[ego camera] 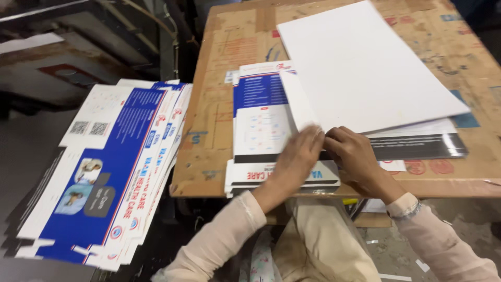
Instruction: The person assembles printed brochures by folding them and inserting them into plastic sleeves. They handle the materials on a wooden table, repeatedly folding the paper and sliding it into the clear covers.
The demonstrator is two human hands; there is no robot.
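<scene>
I see the large white flat card sheet (365,68) lying up-right of both hands on the cardboard-covered desk (219,156), long axis diagonal. My left hand (297,156) presses flat, fingers together; my right hand (352,156) pinches its near corner.

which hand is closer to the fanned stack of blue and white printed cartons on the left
Left. The left hand rests on the printed sheets on the cardboard-covered table, on the side toward the fanned stack of blue and white printed cartons; the right hand lies beyond it, farther right.
</scene>
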